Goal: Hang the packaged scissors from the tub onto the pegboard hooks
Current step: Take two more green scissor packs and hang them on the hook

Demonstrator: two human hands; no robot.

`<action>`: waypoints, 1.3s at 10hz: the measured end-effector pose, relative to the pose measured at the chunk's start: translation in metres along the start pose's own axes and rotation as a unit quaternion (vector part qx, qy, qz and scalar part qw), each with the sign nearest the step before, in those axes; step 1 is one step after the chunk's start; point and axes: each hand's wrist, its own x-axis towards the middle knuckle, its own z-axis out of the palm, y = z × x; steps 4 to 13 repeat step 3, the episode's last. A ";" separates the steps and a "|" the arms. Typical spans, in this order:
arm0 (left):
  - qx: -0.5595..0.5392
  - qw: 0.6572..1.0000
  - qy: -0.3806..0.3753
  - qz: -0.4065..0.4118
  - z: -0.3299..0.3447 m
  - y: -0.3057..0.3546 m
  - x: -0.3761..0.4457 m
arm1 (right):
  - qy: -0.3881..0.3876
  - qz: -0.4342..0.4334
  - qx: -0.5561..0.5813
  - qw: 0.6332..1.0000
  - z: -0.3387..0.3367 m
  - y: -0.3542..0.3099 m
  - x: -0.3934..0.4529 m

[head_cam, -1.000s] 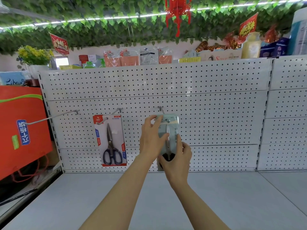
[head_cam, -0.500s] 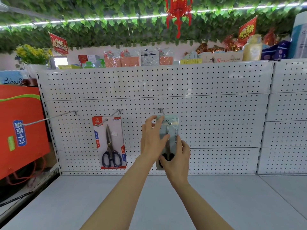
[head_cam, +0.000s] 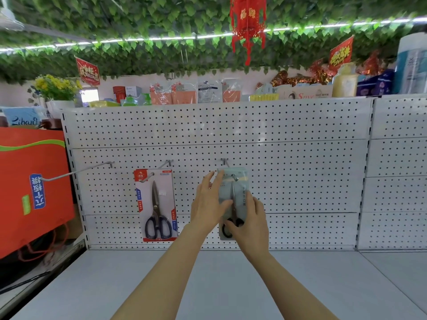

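two hands hold a pale scissors pack on a hook: left hand fingers spread on its edge, right hand pinching the bottom.

A white pegboard carried three metal hooks above a pale grey shelf. A red-carded pack of scissors hung from the middle hook; a pale pack sat on the right one.
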 end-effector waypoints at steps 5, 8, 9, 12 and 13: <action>0.214 0.976 -0.007 0.052 -0.041 -0.037 -0.062 | 0.022 -0.156 -0.177 0.972 -0.039 0.007 -0.011; 0.214 0.976 -0.007 0.052 -0.041 -0.037 -0.062 | 0.022 -0.156 -0.177 0.972 -0.039 0.007 -0.011; 0.214 0.976 -0.007 0.052 -0.041 -0.037 -0.062 | 0.022 -0.156 -0.177 0.972 -0.039 0.007 -0.011; 0.214 0.976 -0.007 0.052 -0.041 -0.037 -0.062 | 0.022 -0.156 -0.177 0.972 -0.039 0.007 -0.011; 0.214 0.976 -0.007 0.052 -0.041 -0.037 -0.062 | 0.022 -0.156 -0.177 0.972 -0.039 0.007 -0.011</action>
